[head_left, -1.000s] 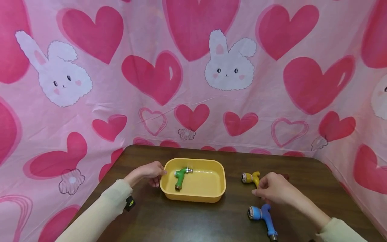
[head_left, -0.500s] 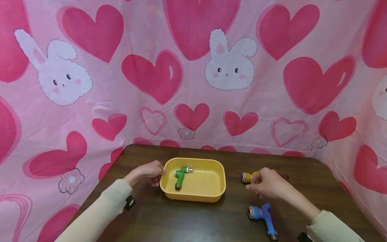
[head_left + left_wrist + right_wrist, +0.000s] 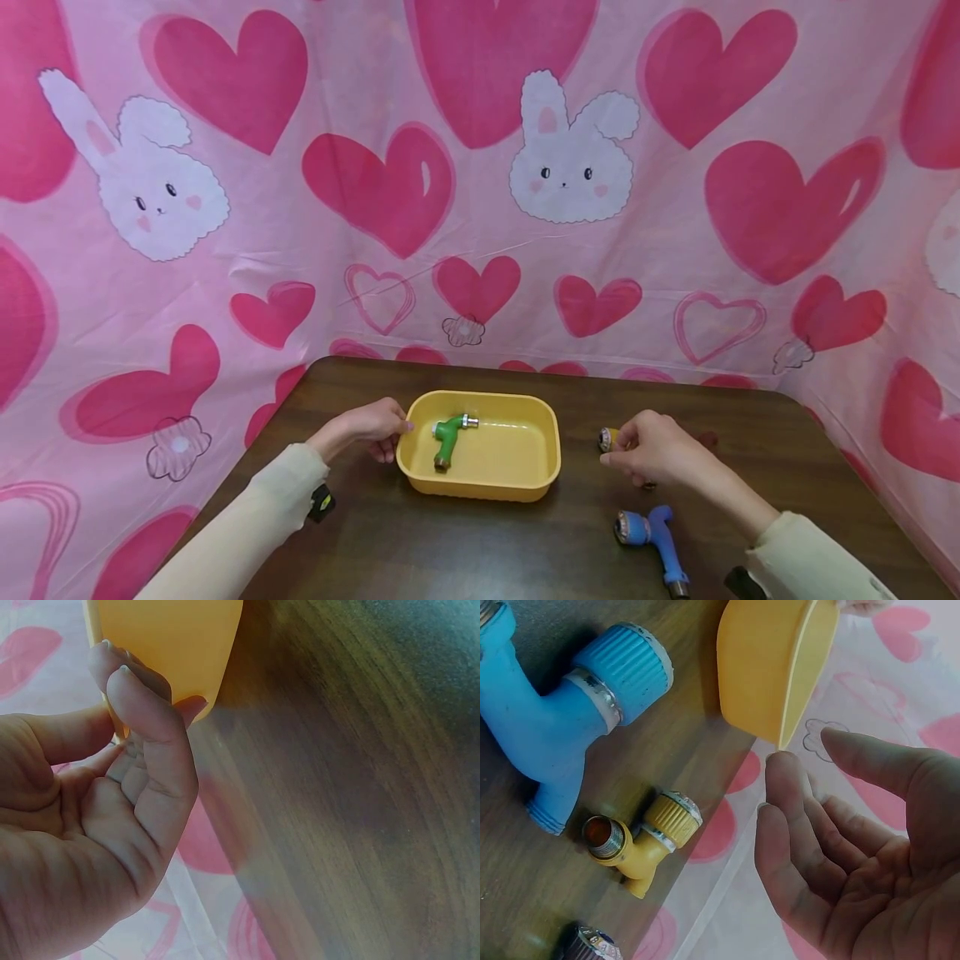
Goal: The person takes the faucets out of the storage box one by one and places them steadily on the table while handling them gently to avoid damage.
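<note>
My left hand [image 3: 375,427] pinches the left rim of a yellow plastic basin [image 3: 480,485]; in the left wrist view, thumb and fingers of the left hand [image 3: 127,795] meet at its edge. Inside the basin, toward its left end, lies a green faucet [image 3: 447,442] with a metal tip. My right hand [image 3: 660,450] hovers above a yellow faucet [image 3: 649,847], mostly covering it in the head view. No contact between them shows in the right wrist view, where the fingers of the right hand [image 3: 840,855] are loosely bent with thumb apart.
Nearer the front edge of the brown wooden table [image 3: 465,550] lies a blue faucet [image 3: 654,537]. A dark reddish-brown faucet [image 3: 707,438] is partly hidden behind my right hand. Pink heart-and-rabbit cloth [image 3: 480,225] surrounds the table at the back and sides.
My right hand has shifted left and slightly away from me, covering more of the yellow faucet. The left hand, basin and green faucet have stayed put.
</note>
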`<action>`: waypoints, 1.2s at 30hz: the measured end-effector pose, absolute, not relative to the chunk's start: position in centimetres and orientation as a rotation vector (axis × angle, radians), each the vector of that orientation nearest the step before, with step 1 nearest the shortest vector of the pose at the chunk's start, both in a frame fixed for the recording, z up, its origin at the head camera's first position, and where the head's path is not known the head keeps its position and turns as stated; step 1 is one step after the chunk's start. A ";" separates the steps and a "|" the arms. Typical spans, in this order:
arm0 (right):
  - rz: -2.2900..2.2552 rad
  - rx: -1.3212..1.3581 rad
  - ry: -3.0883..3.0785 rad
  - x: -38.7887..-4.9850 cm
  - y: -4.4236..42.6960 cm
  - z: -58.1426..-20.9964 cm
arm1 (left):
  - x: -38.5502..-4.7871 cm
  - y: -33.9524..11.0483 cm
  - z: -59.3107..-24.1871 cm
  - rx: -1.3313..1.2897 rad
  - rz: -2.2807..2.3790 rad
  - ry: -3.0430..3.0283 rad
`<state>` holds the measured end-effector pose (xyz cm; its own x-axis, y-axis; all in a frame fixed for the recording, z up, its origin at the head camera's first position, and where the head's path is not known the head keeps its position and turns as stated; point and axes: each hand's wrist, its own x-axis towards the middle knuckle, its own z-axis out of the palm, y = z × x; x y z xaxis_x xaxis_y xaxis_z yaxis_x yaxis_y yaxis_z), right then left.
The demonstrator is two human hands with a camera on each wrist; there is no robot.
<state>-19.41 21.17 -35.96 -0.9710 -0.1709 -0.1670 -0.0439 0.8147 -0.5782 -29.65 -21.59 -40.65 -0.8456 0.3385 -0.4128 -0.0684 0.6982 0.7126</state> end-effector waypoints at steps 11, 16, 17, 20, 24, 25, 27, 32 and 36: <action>-0.890 -0.149 2.777 -20.0 20.6 -35.8 | -29.6 -21.6 -40.5 0.211 1.008 2.383; -0.889 -0.113 2.764 -20.2 20.1 -35.7 | -29.6 -21.6 -40.5 0.202 1.010 2.377; -0.889 -0.113 2.763 -20.3 20.0 -35.7 | -29.6 -21.6 -40.5 0.201 1.012 2.376; -0.899 -0.132 2.764 -20.5 19.7 -35.6 | -29.6 -21.5 -40.4 0.194 1.023 2.371; -0.906 -0.141 2.758 -20.8 19.5 -35.5 | -29.5 -21.5 -40.3 0.194 1.027 2.370; -0.907 -0.137 2.754 -20.8 19.4 -35.5 | -29.5 -21.5 -40.3 0.194 1.027 2.370; -0.912 -0.145 2.753 -21.0 19.3 -35.4 | -29.5 -21.4 -40.3 0.195 1.025 2.372; -0.926 -0.211 2.761 -21.3 19.1 -35.4 | -29.5 -21.4 -40.3 0.194 1.016 2.380; -0.936 -0.243 2.755 -21.5 18.8 -35.2 | -29.5 -21.3 -40.2 0.197 1.016 2.385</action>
